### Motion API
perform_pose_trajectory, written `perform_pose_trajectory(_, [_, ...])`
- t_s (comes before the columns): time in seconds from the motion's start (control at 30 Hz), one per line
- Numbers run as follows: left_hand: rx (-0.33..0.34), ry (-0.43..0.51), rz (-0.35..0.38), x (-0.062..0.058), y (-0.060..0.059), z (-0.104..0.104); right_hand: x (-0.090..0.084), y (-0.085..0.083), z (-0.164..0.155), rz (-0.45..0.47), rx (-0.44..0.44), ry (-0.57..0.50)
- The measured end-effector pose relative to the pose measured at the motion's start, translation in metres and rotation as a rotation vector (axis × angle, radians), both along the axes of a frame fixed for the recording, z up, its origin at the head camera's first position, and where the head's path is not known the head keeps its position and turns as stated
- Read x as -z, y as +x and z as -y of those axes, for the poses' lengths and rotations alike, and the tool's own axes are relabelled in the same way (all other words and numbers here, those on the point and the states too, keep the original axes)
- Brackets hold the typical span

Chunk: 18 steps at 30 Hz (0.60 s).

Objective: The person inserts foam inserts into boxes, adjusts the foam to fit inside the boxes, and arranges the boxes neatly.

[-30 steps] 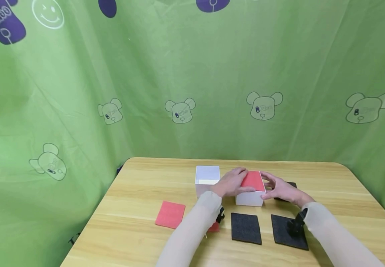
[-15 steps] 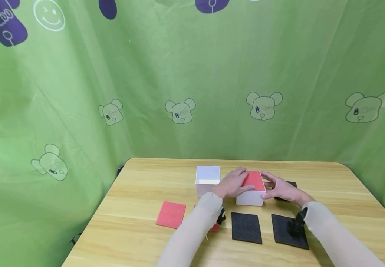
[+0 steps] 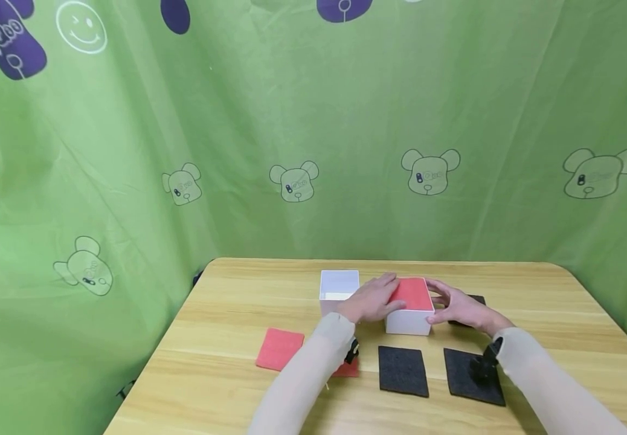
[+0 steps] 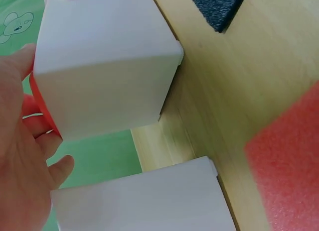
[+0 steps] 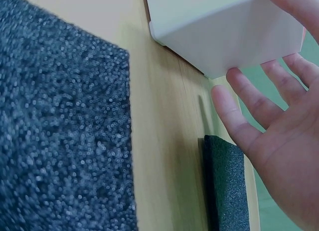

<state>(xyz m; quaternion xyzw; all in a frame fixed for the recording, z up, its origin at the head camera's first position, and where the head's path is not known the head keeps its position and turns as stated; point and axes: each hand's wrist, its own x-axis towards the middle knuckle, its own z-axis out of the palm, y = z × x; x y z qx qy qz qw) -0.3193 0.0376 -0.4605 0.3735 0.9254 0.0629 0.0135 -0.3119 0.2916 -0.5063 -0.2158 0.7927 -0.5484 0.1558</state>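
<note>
Wooden table (image 3: 226, 338); only head view shows box's (image 3: 408, 320) red top.

no readable text, labels or numbers, green curtain (image 3: 313, 121) shows only cartoon prints

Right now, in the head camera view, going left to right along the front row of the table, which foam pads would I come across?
Red foam pad → second red pad, mostly hidden by the left sleeve → black foam pad → second black pad under the right wrist.

We count 2 white boxes (image 3: 339, 289), 3 black foam pads (image 3: 403, 370), and probably 3 red foam pads (image 3: 279, 348), 1 mostly hidden.
</note>
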Motion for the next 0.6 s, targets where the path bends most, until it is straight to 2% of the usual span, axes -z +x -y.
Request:
perform_pose_trajectory(0.2, [-0.009, -0.026, 0.009, 0.001, 0.001, -0.001, 0.001, -0.002, -0.001, -0.009, -0.001, 0.011])
perform_pose_trajectory(0.6, [0.044, -0.052, 0.017, 0.002, -0.002, 0.015, 0.002, -0.002, 0.000, -0.012, 0.013, 0.037])
